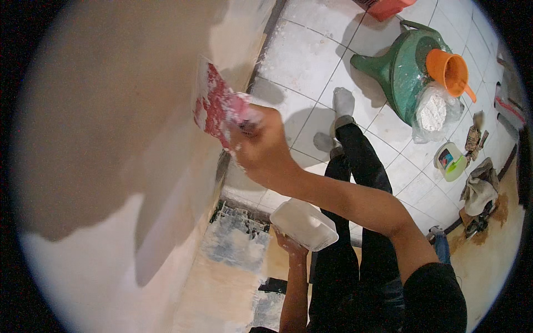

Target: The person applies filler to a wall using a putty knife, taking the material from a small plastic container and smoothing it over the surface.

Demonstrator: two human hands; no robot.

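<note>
My right hand [269,145] is closed round a red putty scraper [217,105], whose broad blade is smeared with white paste. The blade lies at the surface of the wall [127,127]; whether its whole edge touches cannot be seen. Lower down, my left hand [290,243] grips a white plastic tub [305,223] by its side, with the fingers partly hidden. Pale material shows inside the tub, which is tilted in front of my legs.
On the white tiled floor [283,55] stands a green plastic stool [405,69] bearing an orange dipper [447,72] and a clear bag of white powder [432,115]. Nearby are a small tub [449,161] and a crumpled cloth [480,191]. A red object [388,6] sits at the far edge.
</note>
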